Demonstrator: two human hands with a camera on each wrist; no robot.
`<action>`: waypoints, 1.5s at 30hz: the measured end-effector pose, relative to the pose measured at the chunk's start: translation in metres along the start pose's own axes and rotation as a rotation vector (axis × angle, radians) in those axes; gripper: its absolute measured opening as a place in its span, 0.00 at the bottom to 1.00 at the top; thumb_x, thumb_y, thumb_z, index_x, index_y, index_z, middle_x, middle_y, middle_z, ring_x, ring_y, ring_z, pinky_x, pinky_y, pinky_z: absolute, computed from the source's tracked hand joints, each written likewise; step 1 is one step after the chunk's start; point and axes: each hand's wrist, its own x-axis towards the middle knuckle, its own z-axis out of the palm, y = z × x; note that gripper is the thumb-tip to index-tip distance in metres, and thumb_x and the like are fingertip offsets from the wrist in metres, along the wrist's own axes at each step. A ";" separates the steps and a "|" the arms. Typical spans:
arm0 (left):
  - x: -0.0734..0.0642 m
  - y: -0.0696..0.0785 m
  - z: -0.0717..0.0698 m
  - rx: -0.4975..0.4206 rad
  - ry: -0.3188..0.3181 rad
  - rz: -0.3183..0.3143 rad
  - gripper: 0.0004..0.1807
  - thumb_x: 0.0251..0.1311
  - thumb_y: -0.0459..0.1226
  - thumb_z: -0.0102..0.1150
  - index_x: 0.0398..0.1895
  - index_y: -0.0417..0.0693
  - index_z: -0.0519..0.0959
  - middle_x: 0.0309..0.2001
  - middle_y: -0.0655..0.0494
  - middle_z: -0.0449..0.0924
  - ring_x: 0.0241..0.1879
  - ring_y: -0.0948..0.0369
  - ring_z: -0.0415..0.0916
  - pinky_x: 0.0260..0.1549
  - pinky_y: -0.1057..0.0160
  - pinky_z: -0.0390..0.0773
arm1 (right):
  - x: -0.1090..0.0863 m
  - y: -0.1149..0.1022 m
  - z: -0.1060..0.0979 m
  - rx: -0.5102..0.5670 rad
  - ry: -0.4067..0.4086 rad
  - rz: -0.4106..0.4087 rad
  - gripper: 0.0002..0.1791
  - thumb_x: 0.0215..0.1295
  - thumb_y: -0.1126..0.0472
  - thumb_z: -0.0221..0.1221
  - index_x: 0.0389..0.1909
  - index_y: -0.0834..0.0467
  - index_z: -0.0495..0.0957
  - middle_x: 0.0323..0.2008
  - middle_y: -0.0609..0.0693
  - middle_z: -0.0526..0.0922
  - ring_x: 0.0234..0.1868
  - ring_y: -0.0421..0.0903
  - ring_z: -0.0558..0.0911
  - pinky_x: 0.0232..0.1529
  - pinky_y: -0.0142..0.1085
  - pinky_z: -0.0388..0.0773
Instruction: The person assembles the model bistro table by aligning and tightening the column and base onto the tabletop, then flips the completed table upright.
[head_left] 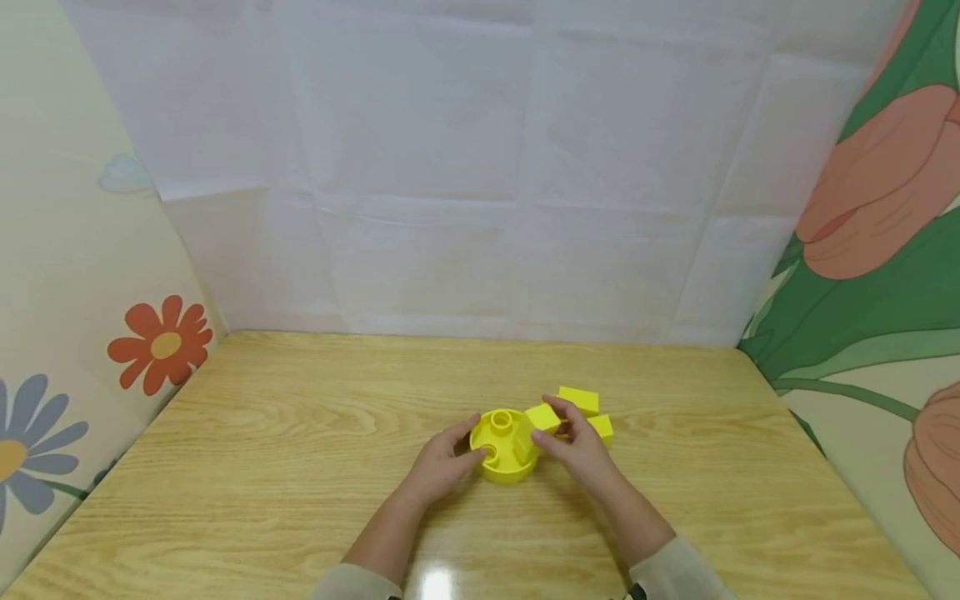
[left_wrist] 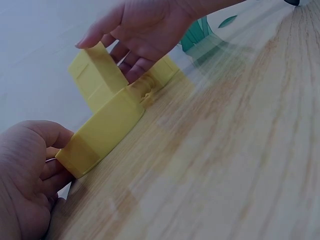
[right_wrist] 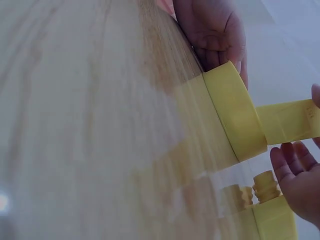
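Yellow plastic oblong block (head_left: 528,438), pinched block-wide by the right hand (head_left: 589,456), rises from the round yellow plastic dish (head_left: 506,477) the left hand (head_left: 441,464) grips alongside, seemingly being fitted, needing careful alignment.

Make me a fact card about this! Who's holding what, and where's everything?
Left hand: grips the round yellow dish
Right hand: holds a yellow block
Block's place: at the dish's right side; can't tell if it's pushed in
Other yellow pieces: beside the right hand
Surface: wooden table
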 end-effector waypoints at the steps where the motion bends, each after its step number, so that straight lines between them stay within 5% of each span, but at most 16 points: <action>1: 0.000 0.000 0.000 0.002 0.001 0.001 0.33 0.64 0.40 0.60 0.71 0.39 0.64 0.70 0.41 0.66 0.71 0.44 0.61 0.71 0.44 0.60 | 0.000 0.001 0.000 0.009 0.001 -0.003 0.31 0.65 0.63 0.62 0.69 0.58 0.65 0.61 0.60 0.71 0.54 0.52 0.74 0.51 0.37 0.78; 6: -0.001 0.001 0.000 0.000 0.001 -0.001 0.33 0.64 0.40 0.60 0.70 0.38 0.64 0.70 0.40 0.65 0.71 0.43 0.60 0.71 0.44 0.59 | -0.004 0.004 -0.002 0.069 0.003 -0.012 0.29 0.66 0.64 0.61 0.67 0.62 0.65 0.67 0.62 0.69 0.69 0.59 0.68 0.70 0.51 0.66; 10: -0.001 0.001 0.000 0.001 0.001 -0.005 0.33 0.64 0.40 0.60 0.70 0.38 0.65 0.70 0.41 0.65 0.71 0.43 0.60 0.71 0.44 0.59 | -0.006 0.006 -0.005 0.099 0.019 -0.019 0.25 0.68 0.66 0.58 0.64 0.63 0.67 0.59 0.62 0.76 0.58 0.50 0.76 0.60 0.36 0.77; 14: 0.000 0.001 0.000 -0.003 0.004 -0.004 0.33 0.64 0.40 0.60 0.70 0.38 0.65 0.70 0.41 0.65 0.71 0.44 0.60 0.71 0.44 0.59 | -0.009 0.007 -0.007 0.107 0.040 -0.036 0.21 0.67 0.68 0.57 0.60 0.65 0.71 0.51 0.59 0.78 0.48 0.40 0.76 0.49 0.24 0.76; 26: 0.001 -0.002 0.000 -0.008 0.005 0.006 0.33 0.64 0.39 0.60 0.70 0.37 0.65 0.70 0.40 0.65 0.71 0.43 0.60 0.71 0.44 0.59 | -0.013 0.009 -0.008 0.031 0.017 -0.037 0.23 0.66 0.64 0.61 0.61 0.61 0.73 0.50 0.57 0.80 0.49 0.42 0.77 0.49 0.28 0.77; 33: 0.001 -0.002 0.000 -0.015 0.000 0.006 0.33 0.64 0.39 0.61 0.70 0.36 0.64 0.70 0.40 0.65 0.71 0.43 0.60 0.71 0.44 0.59 | -0.012 0.011 0.001 0.018 0.111 -0.031 0.25 0.62 0.61 0.66 0.59 0.60 0.75 0.52 0.57 0.82 0.52 0.46 0.79 0.52 0.33 0.79; 45: 0.001 0.001 -0.001 0.005 -0.008 -0.001 0.33 0.64 0.39 0.60 0.70 0.36 0.64 0.70 0.40 0.65 0.71 0.43 0.60 0.71 0.44 0.59 | -0.015 0.012 0.014 0.053 0.214 -0.048 0.22 0.61 0.61 0.66 0.56 0.60 0.77 0.54 0.58 0.80 0.52 0.48 0.79 0.49 0.28 0.80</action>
